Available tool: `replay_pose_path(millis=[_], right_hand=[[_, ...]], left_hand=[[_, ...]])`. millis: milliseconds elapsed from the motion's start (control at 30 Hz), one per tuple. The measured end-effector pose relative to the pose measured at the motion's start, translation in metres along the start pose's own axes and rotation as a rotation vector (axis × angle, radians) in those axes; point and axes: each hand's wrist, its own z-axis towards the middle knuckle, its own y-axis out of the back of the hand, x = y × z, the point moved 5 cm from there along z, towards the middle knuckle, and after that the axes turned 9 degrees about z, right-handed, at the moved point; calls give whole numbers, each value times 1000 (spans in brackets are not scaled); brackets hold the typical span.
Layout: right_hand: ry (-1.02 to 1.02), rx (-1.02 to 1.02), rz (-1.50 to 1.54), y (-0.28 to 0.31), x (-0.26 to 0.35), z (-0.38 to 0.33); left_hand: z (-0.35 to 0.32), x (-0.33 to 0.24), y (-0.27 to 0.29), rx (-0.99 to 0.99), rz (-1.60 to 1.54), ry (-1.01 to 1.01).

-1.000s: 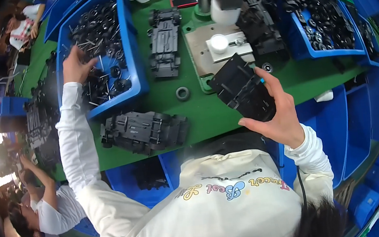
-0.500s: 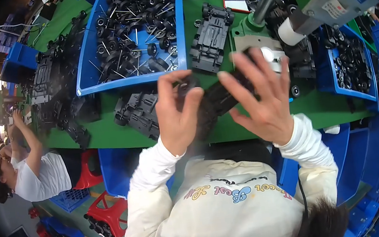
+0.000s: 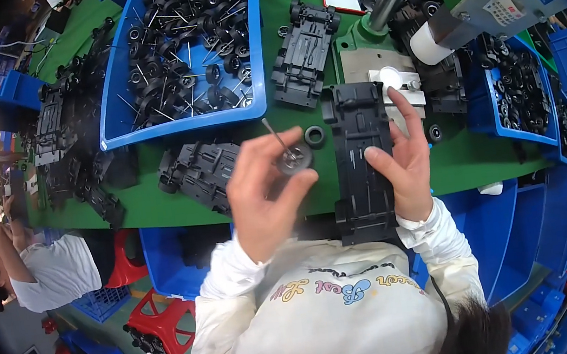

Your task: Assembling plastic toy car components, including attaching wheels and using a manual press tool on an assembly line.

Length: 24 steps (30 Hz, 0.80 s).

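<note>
The left hand pinches a wheel-and-axle; the right hand clasps the chassis near the bench's near edge. Steadying the chassis would let the axle seat squarely.

On the green tabletop stands a big blue plastic bin full of black wheels on thin metal axles. Beside it lies a black plastic toy-car chassis. A red plastic stool stands below, near a seated person in a white shirt.
</note>
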Motion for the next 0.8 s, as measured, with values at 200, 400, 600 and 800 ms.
replay_pose_path(millis=[200, 400, 600, 800], right_hand=[[71, 200, -233, 6, 13, -11], [92, 209, -287, 13, 20, -14], [97, 206, -318, 13, 18, -17], [72, 187, -263, 16, 16, -19]], left_hand=[[17, -25, 22, 54, 481, -295], [17, -33, 20, 75, 605, -381], [17, -30, 19, 53, 642, -422], [17, -32, 17, 19, 640, -374]])
